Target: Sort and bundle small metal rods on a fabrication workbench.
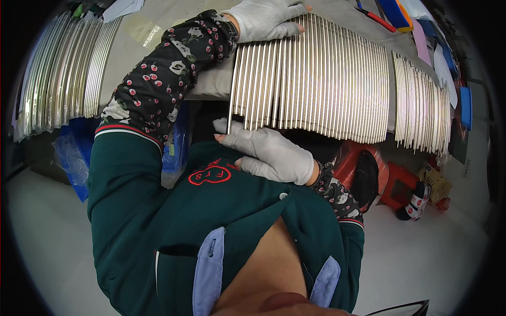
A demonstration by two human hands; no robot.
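Many thin, shiny metal rods (332,79) lie side by side across the table, their near ends sticking out past its edge. My left hand (266,21), in a white glove with bare fingertips, rests over the far ends of the rods at the left of this row, fingers stretched out. Close to my chest is my right hand (274,152), gloved the same way. Its extended fingers touch the near end of the leftmost rod (230,100), which juts out farther than its neighbours. The right thumb stands apart from the fingers.
More metal rods (421,105) lie at the right end of the grey table (208,84). Wrapped rods (63,68) sit at the far left. Red-handled pliers (375,18) lie at the back right. A blue plastic bag (74,155) hangs below the table's left side.
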